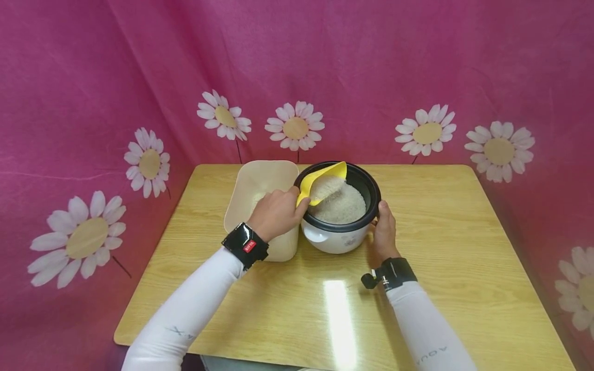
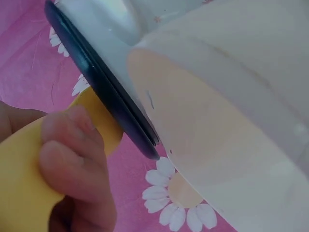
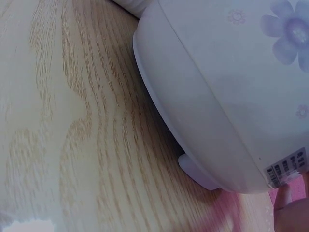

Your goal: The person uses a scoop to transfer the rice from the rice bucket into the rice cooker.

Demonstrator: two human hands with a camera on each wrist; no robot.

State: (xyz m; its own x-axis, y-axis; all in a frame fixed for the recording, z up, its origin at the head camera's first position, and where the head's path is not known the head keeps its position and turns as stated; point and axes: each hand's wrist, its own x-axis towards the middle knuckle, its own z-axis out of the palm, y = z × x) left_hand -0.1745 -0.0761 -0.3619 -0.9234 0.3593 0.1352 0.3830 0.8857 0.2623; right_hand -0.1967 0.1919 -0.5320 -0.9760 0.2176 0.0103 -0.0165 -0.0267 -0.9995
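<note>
My left hand point(image 1: 277, 212) grips the handle of a yellow scoop point(image 1: 341, 170), which is tilted over the rice cooker and holds some rice. Heaped rice point(image 1: 343, 208) lies inside the cooker's dark pot. The rice cooker point(image 1: 335, 242) has a white body and a black rim. My right hand point(image 1: 384, 232) holds the cooker's right side, its thumb near the rim. In the left wrist view, the curled fingers point(image 2: 72, 159) wrap the yellow handle point(image 2: 24, 179) close to the black rim point(image 2: 106, 92). In the right wrist view, fingertips point(image 3: 292, 212) show beside the cooker's label.
A cream plastic bin point(image 1: 285, 250) stands directly left of the cooker, under the left forearm and hand. Both stand on a light wooden table point(image 1: 441, 221). A pink curtain point(image 1: 352, 77) with daisies surrounds the table's back and sides.
</note>
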